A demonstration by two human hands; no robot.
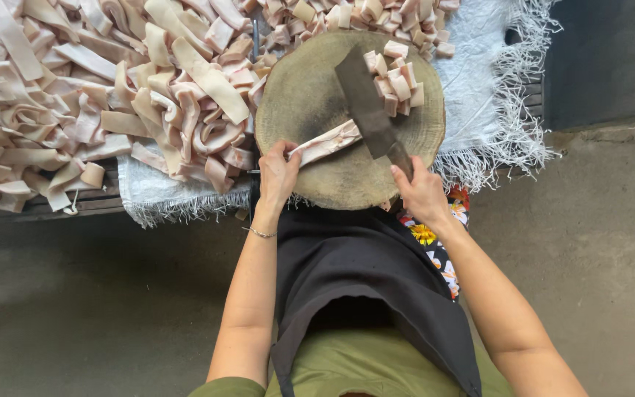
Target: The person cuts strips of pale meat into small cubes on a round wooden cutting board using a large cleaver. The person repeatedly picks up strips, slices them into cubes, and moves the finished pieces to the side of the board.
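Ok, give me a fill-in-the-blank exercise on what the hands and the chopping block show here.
1. The right hand grips a ____ by its handle.
2. The left hand pins a pale strip on the round ____ block.
3. Cut pieces lie on the blade's ____ side in the picture.
4. The pile of uncut strips lies to the person's ____.

Missing words: cleaver; wooden; right; left

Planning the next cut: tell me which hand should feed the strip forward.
Left. The left hand already pinches the strip on the block, its far end by the cleaver. The right hand is busy, its grip shut on the cleaver handle.
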